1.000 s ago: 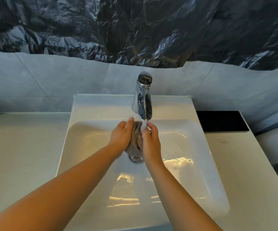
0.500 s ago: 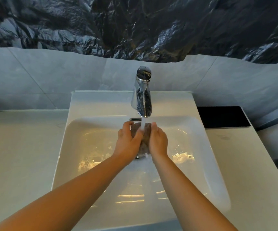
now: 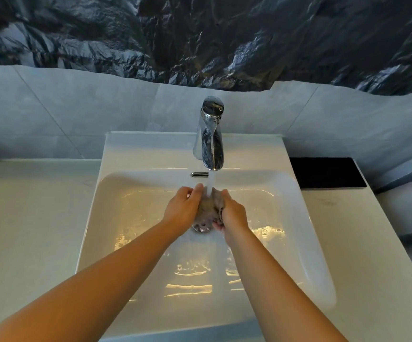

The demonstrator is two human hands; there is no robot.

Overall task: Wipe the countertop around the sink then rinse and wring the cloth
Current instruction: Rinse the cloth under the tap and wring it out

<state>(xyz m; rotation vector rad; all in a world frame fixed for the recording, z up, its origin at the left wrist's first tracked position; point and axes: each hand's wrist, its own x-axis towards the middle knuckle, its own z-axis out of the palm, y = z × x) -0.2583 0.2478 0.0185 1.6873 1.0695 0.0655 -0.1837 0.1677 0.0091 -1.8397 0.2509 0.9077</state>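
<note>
**Step in hand:** rinsing, judged from the running water. The wiping of the countertop (image 3: 27, 230) looks finished, since the cloth is over the basin. Wringing is not yet done.

**Cloth (image 3: 209, 208), one:** grey-brown and bunched into a wad. It is held above the middle of the sink (image 3: 106, 218), directly under the water stream (image 3: 209, 187), which lands on its far end.

**Hands, two:**
- Left hand (image 3: 184, 209): curled round the left side of the cloth, fingertips up by the stream.
- Right hand (image 3: 233, 214): curled round the right side, fingers pinching folds of the fabric.
- The two press the wad between them.

**Next move, as a judgement:** work the cloth under the flow until it runs clean. Then twist the two ends in opposite directions, low over the basin so the squeezed water falls inside. The faucet will also need shutting off, which takes one free hand.

**Fixtures:**
- One chrome faucet (image 3: 211, 141), at the far rim and running.
- One chrome overflow slot (image 3: 199, 174), just left of the stream.
- One drain (image 3: 201, 228), mostly hidden beneath the cloth.
- One white rectangular sink, its floor wet and glinting.

**Surroundings:**
- Two countertop stretches, one left and one right of the sink.
- One black panel (image 3: 328, 172) at the far right.
- One dark crinkled plastic sheet (image 3: 200, 33) above the grey wall tiles (image 3: 76, 107).
</note>
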